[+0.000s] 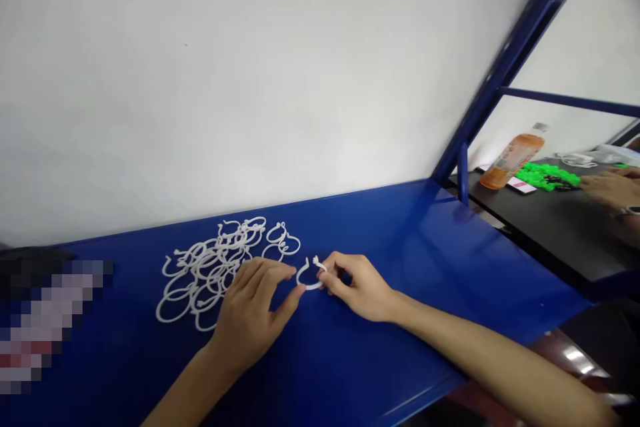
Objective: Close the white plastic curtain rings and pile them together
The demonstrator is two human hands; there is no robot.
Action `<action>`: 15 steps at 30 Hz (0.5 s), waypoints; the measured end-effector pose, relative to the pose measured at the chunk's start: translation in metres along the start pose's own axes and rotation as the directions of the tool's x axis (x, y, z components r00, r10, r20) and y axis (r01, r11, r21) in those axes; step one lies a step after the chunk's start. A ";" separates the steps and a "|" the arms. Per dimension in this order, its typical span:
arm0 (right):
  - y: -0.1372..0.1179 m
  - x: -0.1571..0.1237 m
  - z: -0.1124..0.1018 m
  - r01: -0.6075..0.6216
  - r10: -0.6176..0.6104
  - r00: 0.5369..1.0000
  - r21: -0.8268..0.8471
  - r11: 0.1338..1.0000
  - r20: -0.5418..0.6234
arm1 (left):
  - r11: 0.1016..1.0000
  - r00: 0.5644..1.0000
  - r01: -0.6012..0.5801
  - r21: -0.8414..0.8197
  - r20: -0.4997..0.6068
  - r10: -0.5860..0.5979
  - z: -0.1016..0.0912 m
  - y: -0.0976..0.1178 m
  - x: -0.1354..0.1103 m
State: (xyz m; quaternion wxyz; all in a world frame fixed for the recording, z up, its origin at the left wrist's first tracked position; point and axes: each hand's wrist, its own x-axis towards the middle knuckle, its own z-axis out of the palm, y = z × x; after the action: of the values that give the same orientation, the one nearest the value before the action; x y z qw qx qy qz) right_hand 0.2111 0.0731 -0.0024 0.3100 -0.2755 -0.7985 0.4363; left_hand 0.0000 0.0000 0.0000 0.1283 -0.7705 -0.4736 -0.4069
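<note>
A white plastic curtain ring (311, 287), its gap with knobbed ends facing up, is pinched at its right side by the thumb and fingers of my right hand (361, 285). My left hand (254, 310) is at the ring's left, thumb and fingers apart; the thumb tip is at or very near the ring's edge. Just beyond and left of that hand, several more white rings (206, 265) lie in an overlapping heap, partly hidden by the hand. A few rings (291, 244) sit slightly apart at the heap's right.
The blue tabletop (380, 233) meets a white wall (300, 80). A blue metal frame (500, 73) rises at the right. Beyond it, a black table (540, 227) carries an orange drink bottle (515, 159), green pieces (545, 177) and another person's hand (610, 188). A blurred-out item (55, 317) lies left.
</note>
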 end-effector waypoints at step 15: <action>0.007 0.001 -0.001 0.175 -0.142 0.974 -0.183 0.968 0.179 | 0.845 0.883 0.434 -0.312 0.333 -0.331 0.009 0.011 0.003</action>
State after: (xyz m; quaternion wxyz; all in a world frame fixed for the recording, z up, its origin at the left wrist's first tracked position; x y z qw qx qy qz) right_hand 0.2121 0.0776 -0.0079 0.2480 -0.2030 -0.8802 0.3501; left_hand 0.0145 0.0014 -0.0018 -0.1720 -0.7169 -0.5442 -0.4005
